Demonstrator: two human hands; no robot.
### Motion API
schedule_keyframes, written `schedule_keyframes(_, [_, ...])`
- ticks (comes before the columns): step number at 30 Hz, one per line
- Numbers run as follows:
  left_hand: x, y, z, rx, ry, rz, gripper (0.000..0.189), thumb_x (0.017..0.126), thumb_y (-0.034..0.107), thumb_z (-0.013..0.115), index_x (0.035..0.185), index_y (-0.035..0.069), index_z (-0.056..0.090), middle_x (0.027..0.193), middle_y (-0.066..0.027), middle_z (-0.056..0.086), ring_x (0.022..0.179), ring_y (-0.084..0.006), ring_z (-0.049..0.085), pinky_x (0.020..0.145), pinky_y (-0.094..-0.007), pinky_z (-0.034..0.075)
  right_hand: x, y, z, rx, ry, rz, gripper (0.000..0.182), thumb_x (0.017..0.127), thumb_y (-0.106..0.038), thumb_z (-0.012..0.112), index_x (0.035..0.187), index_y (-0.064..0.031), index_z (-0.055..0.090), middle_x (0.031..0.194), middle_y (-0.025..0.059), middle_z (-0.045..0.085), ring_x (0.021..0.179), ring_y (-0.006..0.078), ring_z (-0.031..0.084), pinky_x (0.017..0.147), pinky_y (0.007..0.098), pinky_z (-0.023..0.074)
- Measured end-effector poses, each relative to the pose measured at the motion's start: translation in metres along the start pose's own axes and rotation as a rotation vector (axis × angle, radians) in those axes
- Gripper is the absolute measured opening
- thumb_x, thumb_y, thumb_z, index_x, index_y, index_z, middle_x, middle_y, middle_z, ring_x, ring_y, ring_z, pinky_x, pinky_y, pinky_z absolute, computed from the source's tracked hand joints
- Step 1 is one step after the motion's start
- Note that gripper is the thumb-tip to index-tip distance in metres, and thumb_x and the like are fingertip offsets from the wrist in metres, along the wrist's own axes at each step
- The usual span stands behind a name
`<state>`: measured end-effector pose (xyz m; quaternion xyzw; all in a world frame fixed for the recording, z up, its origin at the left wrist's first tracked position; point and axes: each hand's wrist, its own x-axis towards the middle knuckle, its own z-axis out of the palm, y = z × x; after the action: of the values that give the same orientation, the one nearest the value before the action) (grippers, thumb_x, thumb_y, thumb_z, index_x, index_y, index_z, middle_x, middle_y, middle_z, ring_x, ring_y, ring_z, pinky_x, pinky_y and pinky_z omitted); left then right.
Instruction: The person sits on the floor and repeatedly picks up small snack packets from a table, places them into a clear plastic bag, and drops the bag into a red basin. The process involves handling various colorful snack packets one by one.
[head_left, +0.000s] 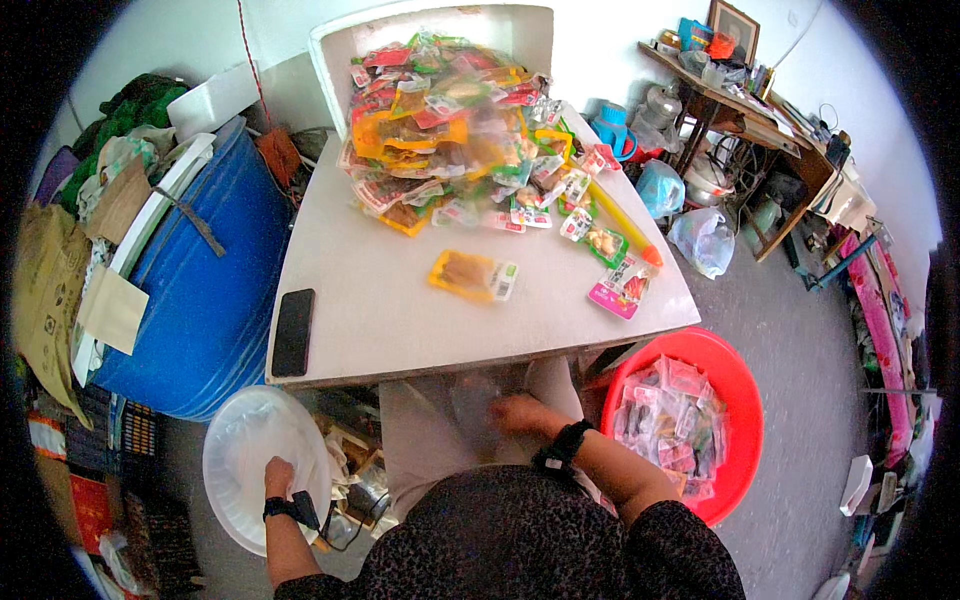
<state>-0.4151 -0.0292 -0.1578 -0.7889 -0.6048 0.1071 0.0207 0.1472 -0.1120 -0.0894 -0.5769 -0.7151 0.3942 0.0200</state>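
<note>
My left hand (279, 474) reaches down into a white plastic basin (217, 487), over pale translucent plastic in it. Its fingertips are hidden. Over my lap, below the table edge, my right hand (525, 415) is blurred by motion, and a hazy clear plastic bag (475, 396) shows at its fingers. On the white table (390, 307) lies a yellow-edged snack packet (471, 275) by itself. Behind it, a large heap of small sealed snack packets (442, 135) spills from a white foam box (330, 75).
A red tub (742, 465) of filled clear bags stands right of my legs. A black phone (293, 332) lies at the table's left edge. A yellow stick with an orange end (619, 214) lies beside a pink-edged packet (624, 286). A blue barrel (217, 247) stands at left.
</note>
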Motion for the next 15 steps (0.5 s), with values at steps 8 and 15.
schedule_keyframes(8, [0.0,0.017,-0.031,-0.075,-0.307,0.021,0.025,0.069,0.02,0.041,0.063,0.002,0.057,0.068,-0.0165,0.055,0.066,-0.0305,0.054,0.061,-0.0392,0.043,0.007,0.016,0.012,0.006,0.031,-0.005,0.03,0.074,-0.032,0.044,0.089,-0.0068,0.051,0.088,0.0158,0.053,0.081,0.0318,0.05,0.069,0.0401,0.0394])
schedule_keyframes(15, [-0.007,-0.026,0.018,-0.229,-0.248,-0.312,0.026,0.064,0.022,0.048,0.064,-0.003,0.056,0.073,-0.024,0.053,0.072,-0.035,0.052,0.066,-0.0393,0.042,0.018,0.014,0.016,-0.023,0.039,-0.08,0.032,0.074,-0.031,0.044,0.094,-0.0066,0.051,0.09,0.0155,0.052,0.083,0.0321,0.05,0.071,0.0391,0.0393])
